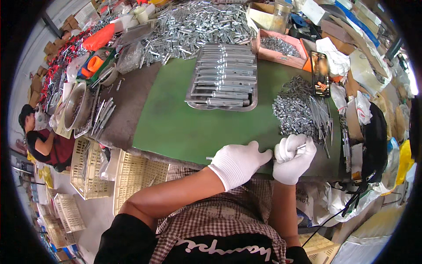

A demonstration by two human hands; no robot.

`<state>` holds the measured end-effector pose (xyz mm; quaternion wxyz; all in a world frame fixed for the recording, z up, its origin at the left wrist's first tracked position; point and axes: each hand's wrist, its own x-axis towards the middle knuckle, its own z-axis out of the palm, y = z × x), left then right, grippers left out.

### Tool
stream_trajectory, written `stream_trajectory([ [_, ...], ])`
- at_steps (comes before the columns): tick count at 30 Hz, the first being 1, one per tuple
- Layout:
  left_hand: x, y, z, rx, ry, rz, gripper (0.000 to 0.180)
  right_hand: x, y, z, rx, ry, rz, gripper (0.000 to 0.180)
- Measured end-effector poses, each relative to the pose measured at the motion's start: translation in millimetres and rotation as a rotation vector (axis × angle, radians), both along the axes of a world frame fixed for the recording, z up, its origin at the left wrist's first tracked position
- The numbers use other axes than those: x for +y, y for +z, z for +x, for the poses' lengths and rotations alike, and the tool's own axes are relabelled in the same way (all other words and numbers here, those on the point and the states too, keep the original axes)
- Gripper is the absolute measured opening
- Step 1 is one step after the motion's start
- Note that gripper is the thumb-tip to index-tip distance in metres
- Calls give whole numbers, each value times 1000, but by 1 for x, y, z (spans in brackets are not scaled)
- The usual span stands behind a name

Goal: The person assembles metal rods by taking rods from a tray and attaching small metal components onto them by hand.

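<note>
Wearer: checked apron [211,215] over a black shirt; both hands in white gloves, near the mat's close edge.
Left hand [239,163]: fingers folded, knuckles up, reaching toward the right hand; whether it grips anything cannot be told.
Metal rod [209,158]: short end showing left of that glove, by the near edge; remainder hidden.
Right hand [293,159]: just beside the left, fingers curled, pinching a small silver pin [301,146] that pokes out near the fingertips.
Green mat [184,127]: under the work, on a dark bench.
Small silver parts [292,116]: loose mound beyond the right hand; long thin pins [322,121] lie along its right side, dark screws [296,86] behind.
Metal tray [191,105]: mid-mat, filled with silver tubes [228,77] laid crosswise in a stack.
Left bench: more tubes [103,116] in a loose bunch beside a round basin [75,105].
Pink box [281,57]: beyond the tray to the right, small metal pieces inside.
Far bench: broad heap of silver cylinders [202,24]; orange-red bag [99,37] to its left.
Far left: a co-worker [44,141] in dark clothing, beyond cream crates [90,171].
</note>
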<state>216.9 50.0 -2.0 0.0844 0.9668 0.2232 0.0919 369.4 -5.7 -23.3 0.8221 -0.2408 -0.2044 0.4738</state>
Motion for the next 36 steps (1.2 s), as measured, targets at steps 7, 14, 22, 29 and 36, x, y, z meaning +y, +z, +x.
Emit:
stream_trajectory([
  [7,-8,4,12,61,22,111,9,-3,-5,-10,-355,-278,-74,45],
  [14,3,-5,-16,-222,-6,144,11,-5,-9,7,-27,-110,-49,41],
  [22,-46,-5,-232,-74,881,79,25,-10,-13,0,-263,-124,-274,27],
  [29,43,27,-119,-342,448,227,24,-10,-4,-5,-403,-91,-365,36],
  [36,180,22,26,-90,352,419,25,-12,12,-12,-553,-140,-530,32],
])
